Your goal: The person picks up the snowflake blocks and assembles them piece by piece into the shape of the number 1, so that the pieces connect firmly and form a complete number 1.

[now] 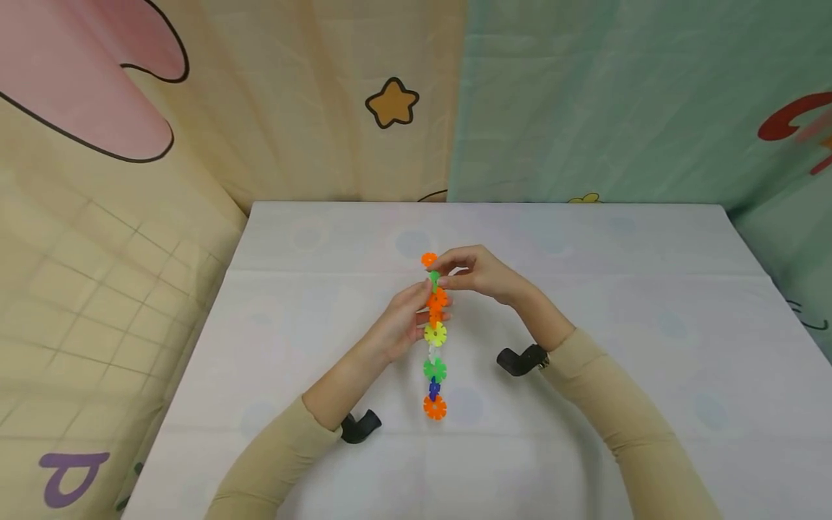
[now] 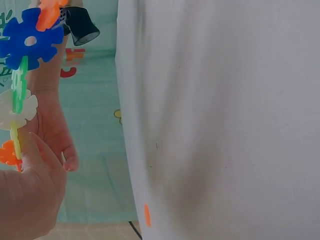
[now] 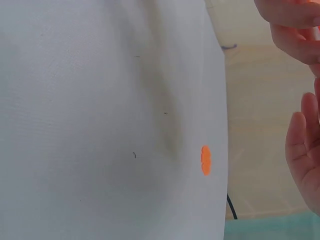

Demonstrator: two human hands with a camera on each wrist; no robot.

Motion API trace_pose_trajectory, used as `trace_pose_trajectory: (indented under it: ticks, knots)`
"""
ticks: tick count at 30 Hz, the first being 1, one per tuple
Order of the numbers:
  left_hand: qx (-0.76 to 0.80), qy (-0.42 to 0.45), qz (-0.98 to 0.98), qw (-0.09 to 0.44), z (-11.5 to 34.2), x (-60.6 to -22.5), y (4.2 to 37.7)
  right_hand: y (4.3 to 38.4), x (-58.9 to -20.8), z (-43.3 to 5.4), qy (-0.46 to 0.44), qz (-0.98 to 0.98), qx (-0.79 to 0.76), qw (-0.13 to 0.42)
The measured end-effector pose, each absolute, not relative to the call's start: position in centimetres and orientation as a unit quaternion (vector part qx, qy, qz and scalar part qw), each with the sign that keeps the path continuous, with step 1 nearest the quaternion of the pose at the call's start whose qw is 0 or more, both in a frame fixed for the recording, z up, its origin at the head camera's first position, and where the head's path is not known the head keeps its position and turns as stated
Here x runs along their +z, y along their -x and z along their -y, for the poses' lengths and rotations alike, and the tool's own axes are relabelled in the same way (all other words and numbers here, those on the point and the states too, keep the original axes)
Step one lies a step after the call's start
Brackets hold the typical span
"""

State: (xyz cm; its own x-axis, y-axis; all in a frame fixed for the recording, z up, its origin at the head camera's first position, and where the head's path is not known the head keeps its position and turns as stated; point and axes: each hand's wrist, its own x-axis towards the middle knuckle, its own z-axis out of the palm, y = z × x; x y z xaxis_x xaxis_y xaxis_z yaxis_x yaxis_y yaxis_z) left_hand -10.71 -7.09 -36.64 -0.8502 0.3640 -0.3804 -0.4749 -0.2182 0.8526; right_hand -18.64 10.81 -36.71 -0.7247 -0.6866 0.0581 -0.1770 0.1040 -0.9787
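A chain of colourful notched plastic discs [image 1: 435, 334] hangs between my hands, its orange end disc [image 1: 435, 408] nearest me. My left hand [image 1: 406, 321] holds the chain's far part around the orange discs [image 1: 438, 297], with some fingers behind it. At the far end, my right hand [image 1: 477, 273] pinches a green disc [image 1: 434, 276] between thumb and fingers. The left wrist view shows a blue disc [image 2: 31, 40] and a white disc [image 2: 17, 109] in the chain. A loose orange disc [image 3: 205, 160] lies on the table past the hands.
The white-covered table [image 1: 624, 289] spreads around both hands. Patterned curtains [image 1: 292, 108] stand along its far and left sides. Black camera mounts [image 1: 522, 360] stick out from both wrists.
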Motion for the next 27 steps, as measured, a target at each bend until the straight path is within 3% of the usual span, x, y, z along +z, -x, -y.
trace_pose_trajectory:
  ticks: [5, 11, 19, 27]
  knots:
    - [0.776, 0.052, -0.568, 0.268, 7.2, -36.8, 10.8, 19.7, -37.2, -10.9, 0.270, -0.722, -0.600, 0.213]
    - [0.768, 0.062, -0.580, 0.262, 7.4, -36.9, 10.9, 21.6, -38.3, -10.8, 0.142, -0.772, -0.586, 0.200]
    - [0.767, 0.057, -0.582, 0.262, 7.7, -37.2, 10.9, 23.9, -41.1, -9.0, 0.045, -0.836, -0.510, 0.198]
    - [0.769, 0.062, -0.582, 0.257, 8.3, -37.6, 10.9, 24.8, -42.1, -6.6, 0.036, -0.905, -0.400, 0.139]
